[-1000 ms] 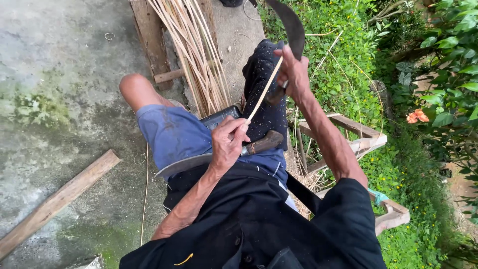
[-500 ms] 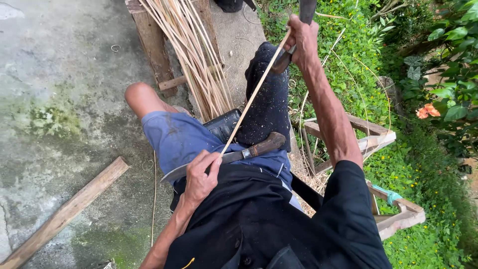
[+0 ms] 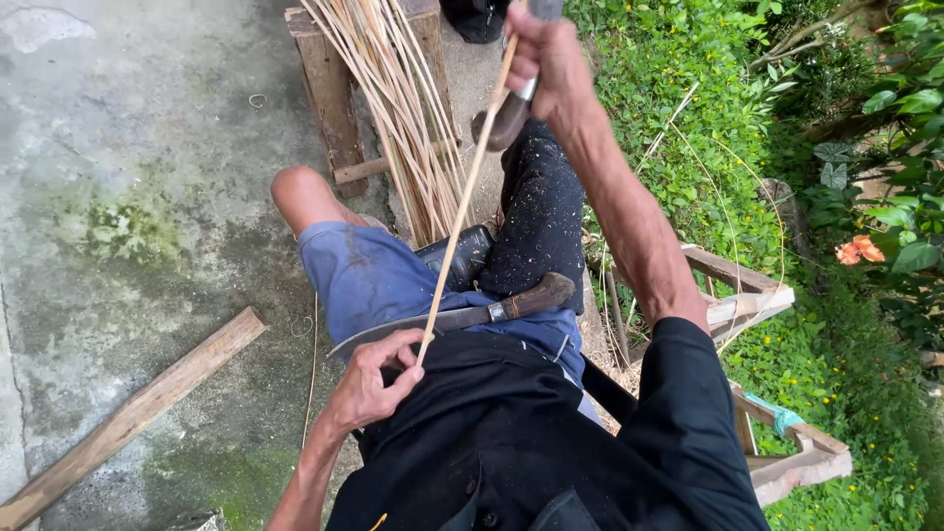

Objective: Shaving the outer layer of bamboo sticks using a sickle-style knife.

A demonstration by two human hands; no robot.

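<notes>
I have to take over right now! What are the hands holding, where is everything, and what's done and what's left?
Left hand: pinches the near end of a thin bamboo strip at the lap.
Right hand: raised, gripping a knife handle against the strip's far end.
A second long knife lies across the thighs.
Bundle of strips rests on the wooden bench ahead.
Done: shavings dust the dark leg cloth.
Left: cannot tell how many strips remain unworked.

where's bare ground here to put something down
Free: the concrete floor on the person's left, between the wooden bench and the loose plank. Crowded: the bench top under the cane strips, the lap with the long knife, and the plants on the right.
</notes>
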